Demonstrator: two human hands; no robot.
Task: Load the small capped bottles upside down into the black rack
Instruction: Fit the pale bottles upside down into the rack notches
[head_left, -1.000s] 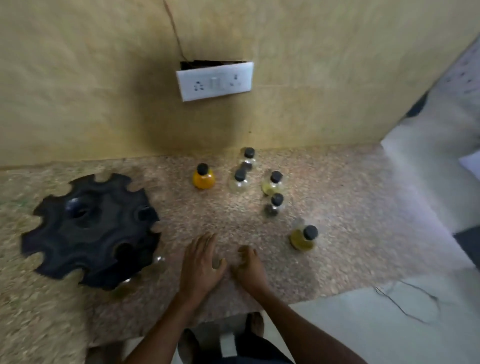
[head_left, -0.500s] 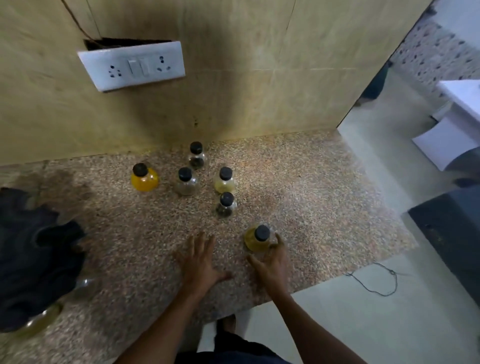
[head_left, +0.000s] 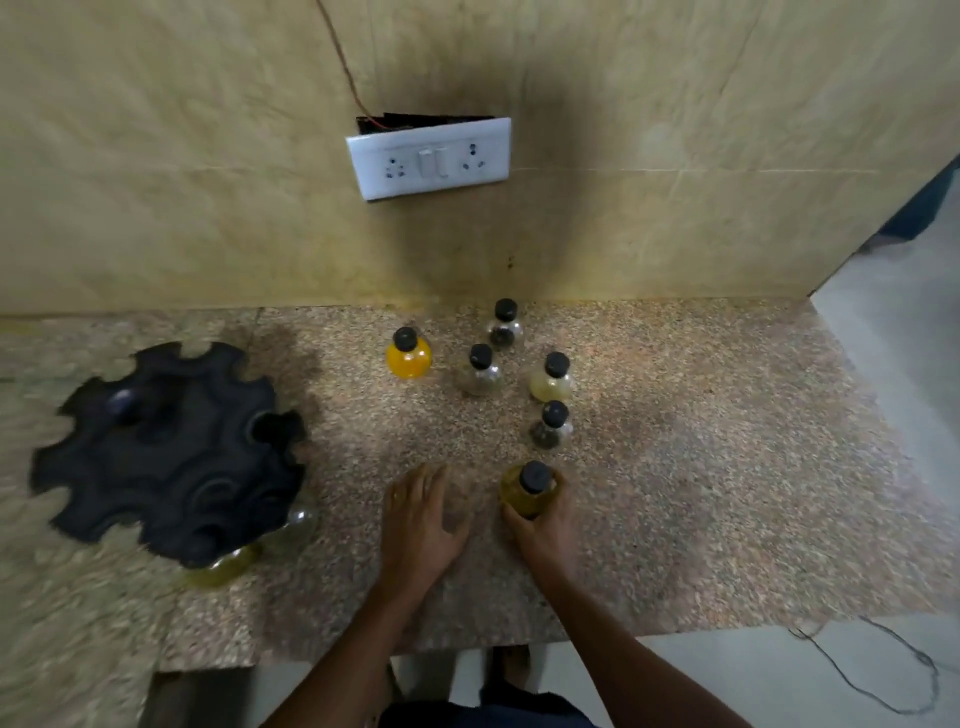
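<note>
The black notched rack (head_left: 171, 457) sits at the left of the granite counter (head_left: 727, 467). Two bottles hang cap-up-hidden at its near edge: a yellow one (head_left: 223, 569) and a clear one (head_left: 298, 522). My right hand (head_left: 540, 525) grips a yellow-olive capped bottle (head_left: 527, 491) standing upright on the counter. My left hand (head_left: 418, 519) rests flat on the counter beside it, fingers spread. Further back stand an orange bottle (head_left: 409, 354), a clear bottle (head_left: 479, 371), a dark-filled one (head_left: 504, 325), a pale yellow one (head_left: 551, 376) and a small dark one (head_left: 551, 426).
A tan wall with a white socket plate (head_left: 428, 158) rises behind the counter. The counter ends at the right, with pale floor (head_left: 893, 364) beyond. A thin dark cable (head_left: 883, 670) lies on the floor at the lower right.
My right hand has closed around the yellow-olive bottle it was reaching for. The view swung back left, bringing the rack into sight. My left hand stays flat on the counter.
</note>
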